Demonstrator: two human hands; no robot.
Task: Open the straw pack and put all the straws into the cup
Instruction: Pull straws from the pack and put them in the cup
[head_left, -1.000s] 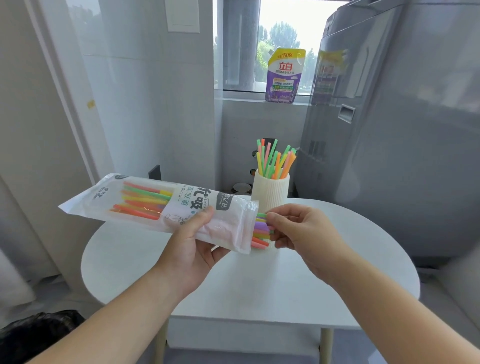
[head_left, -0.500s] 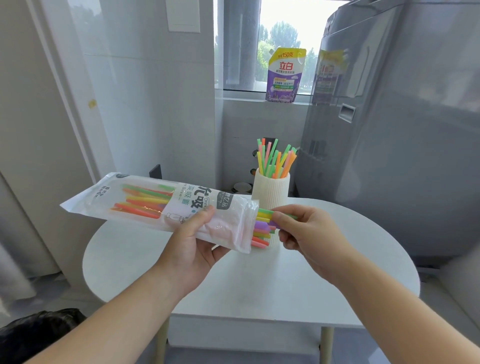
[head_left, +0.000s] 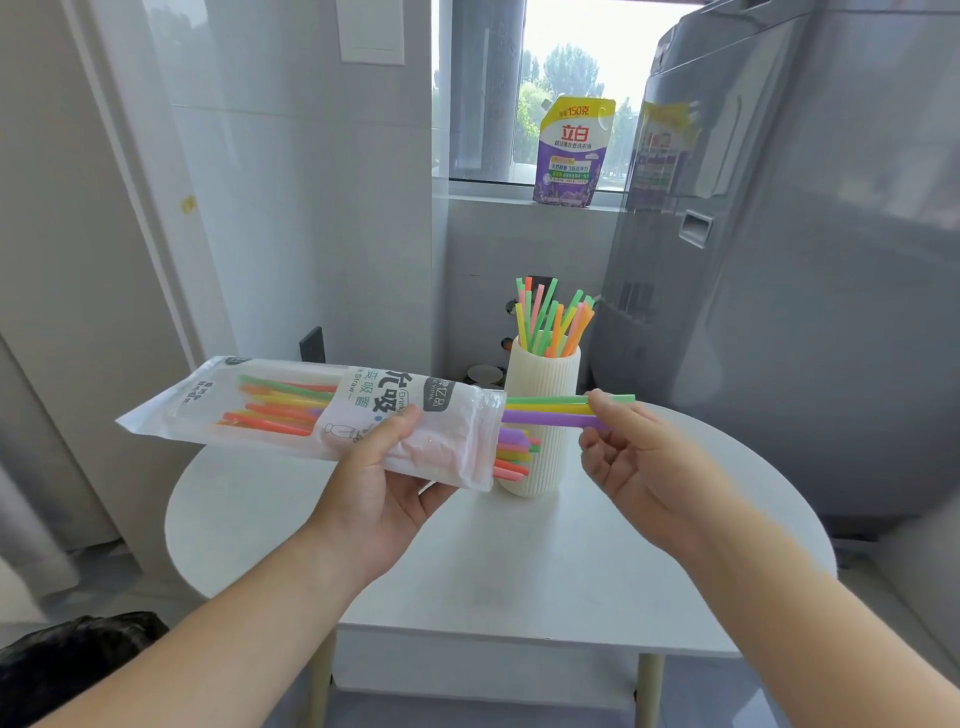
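Note:
My left hand (head_left: 382, 480) grips a clear plastic straw pack (head_left: 311, 410) held level above the table, its open end to the right. Several coloured straws lie inside, and their tips stick out of the opening. My right hand (head_left: 641, 457) pinches three straws (head_left: 550, 410), green, yellow and purple, drawn partway out of the pack. Behind them stands a ribbed white cup (head_left: 548, 374) holding several straws (head_left: 553, 319) upright.
A round white table (head_left: 519, 566) lies under both hands. A grey washing machine (head_left: 805, 270) stands at the right. A purple detergent pouch (head_left: 571, 153) sits on the window sill. A black bag (head_left: 67, 670) lies on the floor at the lower left.
My right hand has moved to the right, pulling three straws further out of the pack. The left hand and the pack have stayed in place.

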